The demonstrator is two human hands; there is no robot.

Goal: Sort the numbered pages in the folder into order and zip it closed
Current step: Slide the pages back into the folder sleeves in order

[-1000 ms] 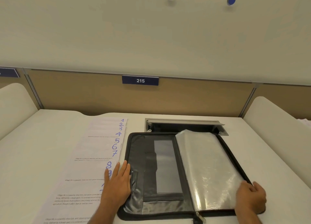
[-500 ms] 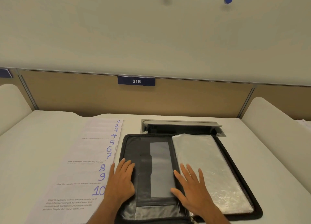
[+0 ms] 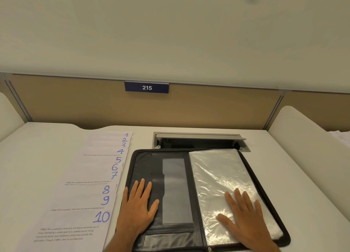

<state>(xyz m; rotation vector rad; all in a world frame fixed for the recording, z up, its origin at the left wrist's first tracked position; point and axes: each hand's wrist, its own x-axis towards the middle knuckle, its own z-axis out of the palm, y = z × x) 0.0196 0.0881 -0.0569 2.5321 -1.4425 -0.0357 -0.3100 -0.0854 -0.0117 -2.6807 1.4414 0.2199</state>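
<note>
A: What does the head view show of the folder?

B: The folder [image 3: 189, 195] lies open on the desk [image 3: 37, 157], in front of the person and right of centre. It is black with a zip round its edge; the zip pull [image 3: 209, 249] sits at the near edge by the spine. The left half is a dark inner cover with pockets and a grey clear window. The right half holds a stack of clear plastic sleeves [image 3: 223, 176], shiny and a bit wrinkled, lying flat.

A: And the pages?

B: The pages [image 3: 85, 185] lie outside the folder, just beside its left edge, fanned toward the person in an overlapping column. Blue handwritten numbers run 1 to 10 from far to near, with small print on some sheets.

A: The hands?

B: The left hand [image 3: 138, 206] lies flat on the folder's left cover, fingers straight and a little spread, gripping nothing. The right hand [image 3: 244, 215] lies flat on the sleeves, fingers spread, also holding nothing.

A: Anything else around?

B: A cable hatch [image 3: 198, 140] stands open in the desk just behind the folder, its lid tilted up. Beyond it a tan partition carries a blue plate [image 3: 146, 87] reading 215. White dividers flank the desk on both sides. Nothing lies on the pages.
</note>
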